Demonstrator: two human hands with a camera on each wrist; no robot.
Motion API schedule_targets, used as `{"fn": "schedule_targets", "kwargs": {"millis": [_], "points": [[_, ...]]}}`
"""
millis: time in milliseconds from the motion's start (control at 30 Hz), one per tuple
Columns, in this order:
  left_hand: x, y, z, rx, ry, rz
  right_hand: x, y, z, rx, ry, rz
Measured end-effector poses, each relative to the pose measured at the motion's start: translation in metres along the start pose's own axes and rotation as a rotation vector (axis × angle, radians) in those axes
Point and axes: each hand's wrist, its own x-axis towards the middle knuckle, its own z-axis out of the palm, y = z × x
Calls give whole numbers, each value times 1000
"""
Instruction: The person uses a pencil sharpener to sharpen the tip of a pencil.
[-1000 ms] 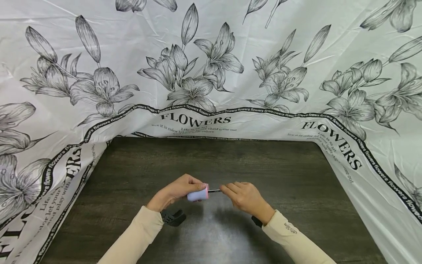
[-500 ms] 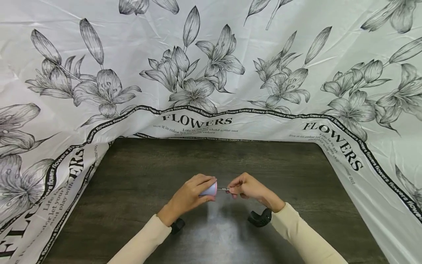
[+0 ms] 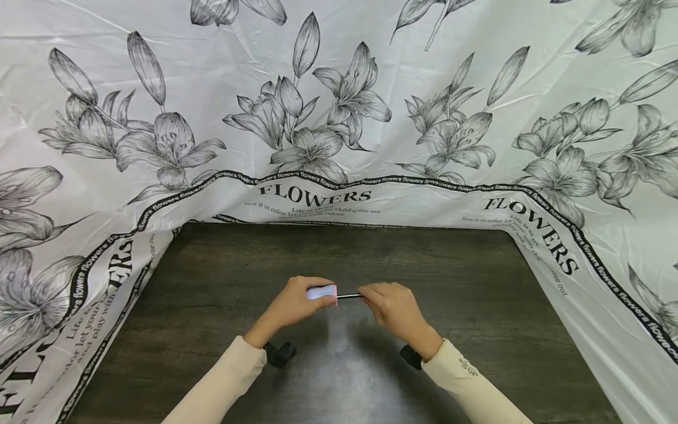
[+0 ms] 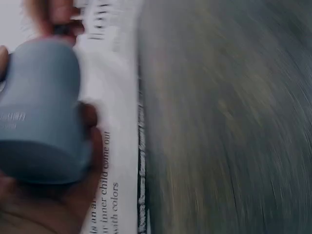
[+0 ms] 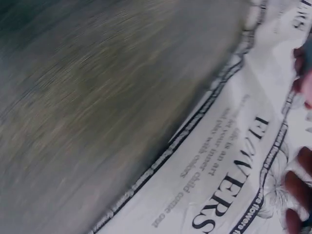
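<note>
Over the middle of the table, my left hand (image 3: 293,303) grips a lavender pencil sharpener (image 3: 321,292) with a pink end facing right. A thin dark pencil (image 3: 348,295) runs from that pink end to my right hand (image 3: 394,307), whose fingers pinch it. The pencil's inner tip is hidden in the sharpener. In the left wrist view the sharpener (image 4: 44,97) looks blue-grey, with small lettering on its side and fingers wrapped round it. At the right edge of the right wrist view, right-hand fingers (image 5: 300,187) show dark and blurred.
A dark wood-grain table (image 3: 339,253) lies beneath both hands. White cloth (image 3: 424,203) printed with lilies and the word FLOWERS borders its back and sides. Each wrist wears a black camera mount (image 3: 281,354) below the cream sleeve (image 3: 217,377).
The right hand has turned at the wrist, rolling over and back with the pencil. The left hand has also rotated with the sharpener, moving slightly right and then back left.
</note>
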Motion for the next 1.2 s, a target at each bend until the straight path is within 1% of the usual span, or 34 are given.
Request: {"fn": "schedule_targets", "kwargs": {"millis": [33,67,133,267,333,433,567,633,700,733,767,800,833,867,933,967,1000,1033,1067,1100,1133,1167,1200], "points": [[1,0,-3,-62,-36,-72,-1,1,1,-37,39,-52],[2,0,-6,-126,-74,-122,-2,1,2,-68,72,-96],[3,0,-11,-265,-153,-192,-3,2,3,-110,130,-171],[5,0,-16,-551,-293,-319,-3,3,4,-158,224,-265],[6,1,-15,-645,-337,-378,-2,2,5,-162,266,-303],[5,1,-13,-697,-363,-401,0,1,7,-156,321,-333],[5,1,-10,-735,-362,-406,1,1,9,-153,372,-333],[5,2,-8,-750,-353,-422,0,1,10,-147,376,-319],[5,3,-6,-736,-326,-426,-1,1,10,-94,335,-275],[5,4,-5,-691,-302,-404,-2,0,9,-36,296,-235],[5,6,-4,-611,-269,-360,-3,0,9,43,241,-178],[5,9,-3,-500,-232,-292,-4,-1,8,170,161,-97],[4,12,-2,-367,-195,-200,-5,-2,6,325,68,8],[4,15,-1,-211,-152,-89,-5,-2,5,491,-22,129],[3,20,2,100,-38,152,-5,1,1,843,-195,407],[2,21,4,217,19,264,-4,3,-2,984,-269,544],[1,21,7,297,67,362,-2,6,-4,1093,-341,670],[0,21,9,350,101,441,-1,9,-6,1160,-402,753],[-1,19,11,384,130,493,1,11,-8,1195,-454,795],[-3,17,13,396,151,521,3,13,-9,1213,-497,823],[-4,15,15,400,165,529,4,14,-10,1208,-522,824],[-5,13,17,394,172,525,5,14,-10,1187,-530,806],[-7,12,17,380,174,505,6,13,-10,1146,-526,776]]}}
